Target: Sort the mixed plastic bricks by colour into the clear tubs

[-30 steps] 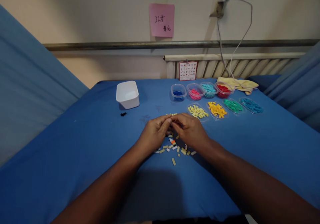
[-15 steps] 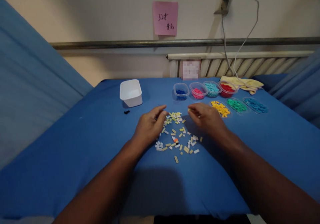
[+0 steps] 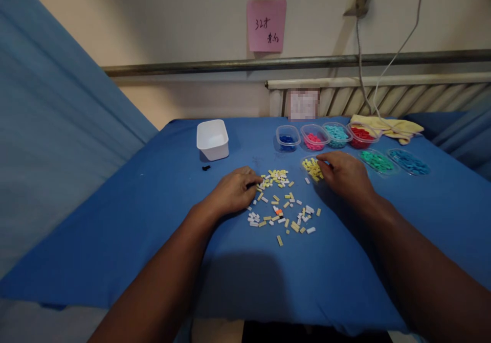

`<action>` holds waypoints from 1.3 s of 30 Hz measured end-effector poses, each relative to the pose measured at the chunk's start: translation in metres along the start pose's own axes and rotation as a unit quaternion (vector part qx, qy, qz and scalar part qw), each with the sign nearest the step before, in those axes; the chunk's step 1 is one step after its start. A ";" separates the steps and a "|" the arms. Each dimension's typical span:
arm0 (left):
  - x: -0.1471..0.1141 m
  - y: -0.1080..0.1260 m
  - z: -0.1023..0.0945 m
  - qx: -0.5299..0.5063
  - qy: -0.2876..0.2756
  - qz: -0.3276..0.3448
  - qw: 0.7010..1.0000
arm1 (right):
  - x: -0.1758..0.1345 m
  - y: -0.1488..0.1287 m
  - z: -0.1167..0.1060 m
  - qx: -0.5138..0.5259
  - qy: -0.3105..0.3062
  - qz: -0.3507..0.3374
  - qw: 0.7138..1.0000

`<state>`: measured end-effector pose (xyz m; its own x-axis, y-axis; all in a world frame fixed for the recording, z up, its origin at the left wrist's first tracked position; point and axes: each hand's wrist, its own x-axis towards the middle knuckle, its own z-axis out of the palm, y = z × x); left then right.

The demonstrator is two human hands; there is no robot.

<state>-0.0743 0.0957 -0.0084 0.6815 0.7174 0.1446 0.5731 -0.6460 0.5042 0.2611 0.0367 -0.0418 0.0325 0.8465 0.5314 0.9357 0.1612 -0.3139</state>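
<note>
My left hand [image 3: 238, 188] rests at the left edge of a heap of small pale yellow and white toy bricks [image 3: 276, 178]. Its fingers are bent and close together, with the tips against the bricks; what they pinch, if anything, is hidden. Over the right rim of a shallow clear tub of light yellow bricks [image 3: 312, 169] is my right hand [image 3: 345, 174]. Thumb and forefinger are drawn together there, and anything between them is too small to make out. Nearer to me, loose white and tan bricks [image 3: 295, 226] lie scattered around an orange piece [image 3: 279, 212].
Clear tubs hold dark blue [image 3: 287, 140], pink [image 3: 313, 141], light blue [image 3: 337, 134], red [image 3: 361, 136], green [image 3: 377, 161] and teal bricks [image 3: 408, 162]. A white bin [image 3: 213, 151] stands back left, near a small black piece [image 3: 206, 168]. A yellow cloth [image 3: 391, 127] lies behind the tubs.
My right hand has moved right, from beside the heap to the light yellow tub, which now shows. My left hand has lowered onto the heap's edge, its fingers drawn in. The view has shifted slightly.
</note>
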 end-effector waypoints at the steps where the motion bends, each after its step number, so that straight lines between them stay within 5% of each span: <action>1: 0.000 0.000 0.000 0.004 -0.006 0.005 1.000 | -0.001 -0.006 0.000 0.022 0.000 -0.016 1.000; 7: 0.001 -0.004 -0.005 -0.002 0.002 0.000 1.000 | -0.014 -0.051 0.007 0.151 -0.107 -0.161 0.969; 13: 0.003 -0.005 -0.005 -0.035 0.062 -0.049 0.996 | -0.023 -0.075 0.007 0.237 -0.202 -0.233 0.921; 20: 0.005 0.024 0.011 -0.216 0.079 -0.046 0.972 | -0.019 -0.074 0.000 0.252 -0.078 -0.085 0.961; 24: 0.009 0.045 0.025 -0.408 0.073 -0.094 0.905 | -0.018 -0.080 -0.003 0.280 -0.043 -0.102 0.953; 27: 0.011 0.052 0.033 -0.453 0.080 -0.110 0.881 | -0.018 -0.087 -0.006 0.294 -0.019 -0.124 0.948; 30: 0.009 0.046 0.030 -0.375 0.079 -0.098 0.918 | -0.016 -0.086 -0.009 0.281 -0.047 -0.134 0.949; 33: 0.005 0.031 0.018 -0.188 0.084 -0.039 0.978 | -0.016 -0.079 -0.012 0.259 -0.134 -0.145 0.945; 39: 0.001 0.011 0.010 0.006 0.058 0.016 0.998 | -0.020 -0.078 -0.016 0.190 -0.263 -0.250 0.912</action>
<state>-0.0630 0.0868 -0.0115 0.6429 0.7215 0.2573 0.5583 -0.6713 0.4875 0.1928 -0.0009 -0.0153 -0.6324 0.7287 0.2628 0.5942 0.6740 -0.4389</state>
